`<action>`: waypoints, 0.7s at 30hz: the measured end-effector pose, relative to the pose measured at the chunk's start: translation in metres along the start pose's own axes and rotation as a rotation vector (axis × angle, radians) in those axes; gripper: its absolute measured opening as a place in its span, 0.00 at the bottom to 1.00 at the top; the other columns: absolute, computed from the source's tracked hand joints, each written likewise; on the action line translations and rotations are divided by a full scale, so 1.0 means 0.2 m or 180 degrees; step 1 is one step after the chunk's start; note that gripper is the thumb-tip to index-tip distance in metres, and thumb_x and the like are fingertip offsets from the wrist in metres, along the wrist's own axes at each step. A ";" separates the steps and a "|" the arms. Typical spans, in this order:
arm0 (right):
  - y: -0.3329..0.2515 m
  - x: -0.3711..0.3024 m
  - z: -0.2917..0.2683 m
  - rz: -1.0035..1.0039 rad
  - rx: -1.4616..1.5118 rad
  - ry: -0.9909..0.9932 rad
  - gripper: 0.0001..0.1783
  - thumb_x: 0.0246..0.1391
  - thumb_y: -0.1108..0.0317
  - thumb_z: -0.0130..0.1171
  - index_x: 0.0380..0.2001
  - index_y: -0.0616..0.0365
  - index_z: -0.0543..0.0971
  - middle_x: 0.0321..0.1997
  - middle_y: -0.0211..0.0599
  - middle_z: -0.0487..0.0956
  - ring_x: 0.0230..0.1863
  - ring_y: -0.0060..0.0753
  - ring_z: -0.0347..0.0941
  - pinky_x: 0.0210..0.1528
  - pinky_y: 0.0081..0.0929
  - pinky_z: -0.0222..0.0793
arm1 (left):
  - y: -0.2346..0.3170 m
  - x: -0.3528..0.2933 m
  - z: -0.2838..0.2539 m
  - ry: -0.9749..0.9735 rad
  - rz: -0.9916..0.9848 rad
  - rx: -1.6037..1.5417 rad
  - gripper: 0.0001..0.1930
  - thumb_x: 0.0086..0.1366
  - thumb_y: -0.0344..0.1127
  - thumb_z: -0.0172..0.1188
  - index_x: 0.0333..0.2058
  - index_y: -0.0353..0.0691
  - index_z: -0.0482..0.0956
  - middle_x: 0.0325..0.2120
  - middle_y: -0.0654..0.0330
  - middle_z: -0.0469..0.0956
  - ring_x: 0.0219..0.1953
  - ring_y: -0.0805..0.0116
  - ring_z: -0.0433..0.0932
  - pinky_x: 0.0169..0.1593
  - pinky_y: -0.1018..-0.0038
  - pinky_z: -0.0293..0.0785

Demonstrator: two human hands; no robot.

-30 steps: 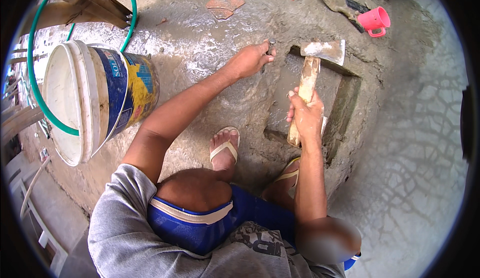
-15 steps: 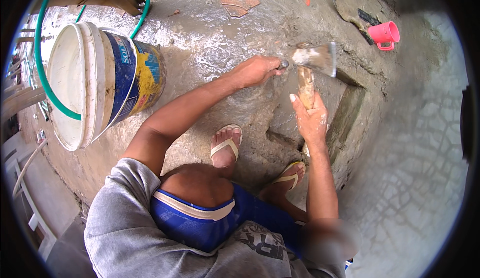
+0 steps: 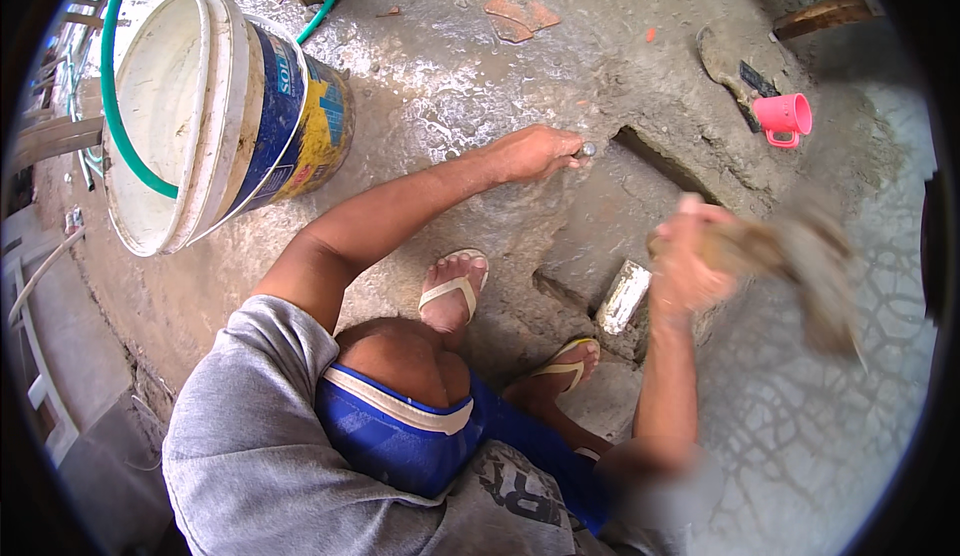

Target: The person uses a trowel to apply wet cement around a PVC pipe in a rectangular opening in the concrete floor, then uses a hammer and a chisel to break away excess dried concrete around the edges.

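My left hand [image 3: 541, 152] is closed around a metal chisel [image 3: 588, 150], held over the wet grey concrete; only its round butt end shows past the fingers. Out to the right, my right hand [image 3: 690, 261] grips the wooden handle of a hatchet [image 3: 815, 271]. The hatchet's head is smeared by motion, well apart from the chisel. Between the hands lies a flat patch of concrete [image 3: 605, 201] with a cut groove [image 3: 665, 164] along its far side. A whitish block [image 3: 625, 297] sits by the hollow at its near side, close to my right wrist.
A large paint bucket [image 3: 225, 121] with a green hose [image 3: 108, 86] over it stands at the left. A pink mug [image 3: 783, 116] is at the far right, near broken reddish tile pieces [image 3: 522, 18] farther left. My sandalled feet [image 3: 452, 291] are close to the hollow.
The hatchet has swung away from beside the chisel, out to the right and nearer me. My left hand still holds the chisel in nearly the same place. The view has shifted slightly.
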State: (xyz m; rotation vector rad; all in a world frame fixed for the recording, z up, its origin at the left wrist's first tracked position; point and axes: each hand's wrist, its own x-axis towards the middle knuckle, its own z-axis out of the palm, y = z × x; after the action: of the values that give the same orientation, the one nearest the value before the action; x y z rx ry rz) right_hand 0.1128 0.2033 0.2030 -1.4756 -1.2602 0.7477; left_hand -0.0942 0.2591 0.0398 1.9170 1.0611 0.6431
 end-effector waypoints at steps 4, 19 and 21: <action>0.30 -0.01 -0.12 0.0113 -0.2012 -0.1770 0.09 0.57 0.68 0.66 0.36 0.58 0.76 0.25 0.38 0.80 0.24 0.28 0.74 0.27 0.31 0.69 | -0.07 -0.01 0.08 0.0031 -0.0084 -0.0094 0.04 0.69 0.33 0.57 0.39 0.42 0.76 0.35 0.54 0.80 0.39 0.49 0.80 0.43 0.60 0.76; 0.31 0.00 -0.14 -0.0107 -0.2753 -0.1900 0.11 0.55 0.67 0.68 0.38 0.58 0.79 0.23 0.28 0.77 0.22 0.19 0.72 0.25 0.26 0.69 | -0.02 0.07 0.08 -0.0064 0.0130 -0.0196 0.06 0.69 0.33 0.58 0.41 0.38 0.75 0.36 0.50 0.80 0.40 0.47 0.81 0.42 0.59 0.76; 0.16 0.08 -0.13 0.0248 -0.2249 -0.1770 0.10 0.55 0.68 0.67 0.38 0.57 0.79 0.22 0.29 0.77 0.22 0.22 0.73 0.25 0.29 0.69 | -0.05 0.06 0.09 -0.0092 -0.0026 -0.0091 0.07 0.69 0.33 0.58 0.39 0.37 0.74 0.36 0.49 0.80 0.40 0.46 0.81 0.42 0.59 0.76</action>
State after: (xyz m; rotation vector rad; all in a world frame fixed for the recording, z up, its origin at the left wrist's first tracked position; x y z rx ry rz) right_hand 0.1523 0.2135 0.1826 -1.9566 -2.0432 0.8423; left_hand -0.0783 0.2652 0.0214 1.8909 1.0361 0.6211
